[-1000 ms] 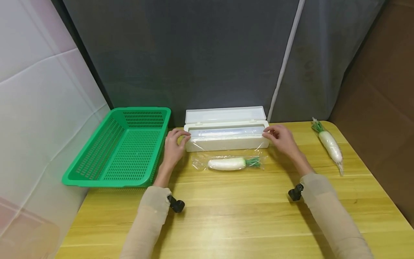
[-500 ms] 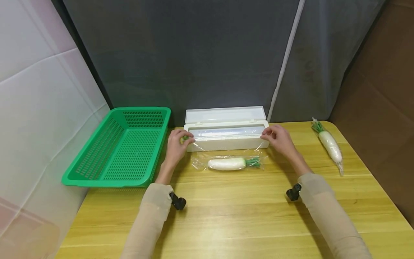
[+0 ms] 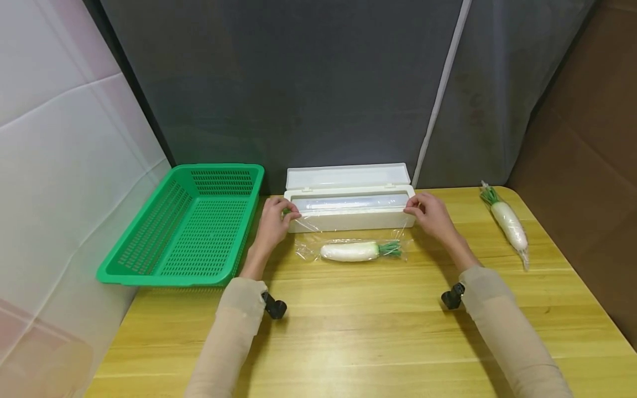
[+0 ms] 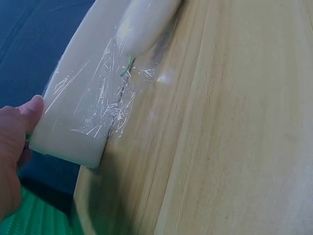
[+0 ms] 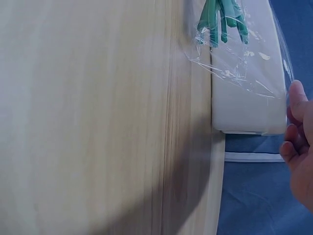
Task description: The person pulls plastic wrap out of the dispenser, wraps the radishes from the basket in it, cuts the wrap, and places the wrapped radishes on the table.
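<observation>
A white cling film dispenser (image 3: 350, 221) stands at the back of the table with its lid (image 3: 348, 177) raised. Clear cling film (image 3: 308, 249) stretches from it down over and around a white radish (image 3: 350, 252) with green stalks (image 3: 390, 249). My left hand (image 3: 271, 224) pinches the film at the dispenser's left front corner. A small green piece (image 3: 286, 211) shows in the gap between thumb and forefinger. At the right corner my right hand (image 3: 434, 214) pinches the film's other side, thumb against fingers. Exact fingertip contact is partly hidden.
A green perforated basket (image 3: 199, 237) stands to the left, close to my left forearm. On the right lies another radish (image 3: 508, 224) wrapped in film. A grey cloth backdrop (image 3: 298, 83) rises directly behind the dispenser.
My left hand has shifted slightly right along the dispenser's front edge, and the green piece came into sight. The right hand is almost where it was. Radish and dispenser have stayed put.
</observation>
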`<state>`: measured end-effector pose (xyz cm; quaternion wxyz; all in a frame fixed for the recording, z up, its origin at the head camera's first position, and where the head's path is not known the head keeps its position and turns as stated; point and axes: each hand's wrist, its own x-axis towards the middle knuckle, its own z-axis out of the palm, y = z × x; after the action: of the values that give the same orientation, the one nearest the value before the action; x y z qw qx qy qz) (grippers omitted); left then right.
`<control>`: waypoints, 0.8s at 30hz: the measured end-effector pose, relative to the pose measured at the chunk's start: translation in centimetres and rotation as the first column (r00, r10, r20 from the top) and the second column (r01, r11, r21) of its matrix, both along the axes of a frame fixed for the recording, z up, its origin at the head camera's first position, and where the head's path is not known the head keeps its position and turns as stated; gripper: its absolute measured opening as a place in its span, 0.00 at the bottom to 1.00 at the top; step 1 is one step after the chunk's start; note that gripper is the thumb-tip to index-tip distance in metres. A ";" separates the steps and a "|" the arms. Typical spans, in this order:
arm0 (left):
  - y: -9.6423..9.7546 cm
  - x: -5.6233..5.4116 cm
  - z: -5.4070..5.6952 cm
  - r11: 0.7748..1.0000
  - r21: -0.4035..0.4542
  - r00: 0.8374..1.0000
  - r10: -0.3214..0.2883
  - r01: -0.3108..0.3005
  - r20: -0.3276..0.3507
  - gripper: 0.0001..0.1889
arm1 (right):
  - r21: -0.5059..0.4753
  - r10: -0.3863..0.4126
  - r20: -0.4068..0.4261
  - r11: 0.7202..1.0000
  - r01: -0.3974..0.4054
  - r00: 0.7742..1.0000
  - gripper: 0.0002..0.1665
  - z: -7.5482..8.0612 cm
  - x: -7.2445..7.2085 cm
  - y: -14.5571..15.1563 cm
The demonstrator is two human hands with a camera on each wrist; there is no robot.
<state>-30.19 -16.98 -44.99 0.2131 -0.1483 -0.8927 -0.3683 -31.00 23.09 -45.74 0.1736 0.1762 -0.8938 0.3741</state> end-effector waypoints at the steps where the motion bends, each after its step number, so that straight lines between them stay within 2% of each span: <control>1: 0.0 0.0 0.0 1.000 -0.014 1.000 0.000 0.000 0.003 0.06 | 0.002 0.002 -0.010 1.000 -0.002 1.000 0.06 -0.1 0.0 0.0; 6: 0.1 0.3 0.0 0.998 -0.058 1.000 0.002 -0.003 -0.013 0.06 | 0.005 0.010 -0.038 1.000 -0.010 0.999 0.06 -0.2 -0.1 0.2; 14: 0.0 0.6 0.0 0.997 -0.083 0.995 -0.018 0.010 -0.097 0.06 | -0.014 0.014 -0.004 1.000 -0.014 1.000 0.05 0.2 0.3 0.0; 24: -0.3 1.3 0.4 0.988 -0.148 0.971 -0.075 0.042 -0.227 0.06 | -0.053 0.022 0.025 0.998 -0.021 0.999 0.05 0.4 0.9 -0.1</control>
<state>-28.91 -17.24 -44.60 0.2936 -0.2315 -0.8809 -0.2901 -30.15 23.04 -45.32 0.1628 0.1763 -0.8839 0.4015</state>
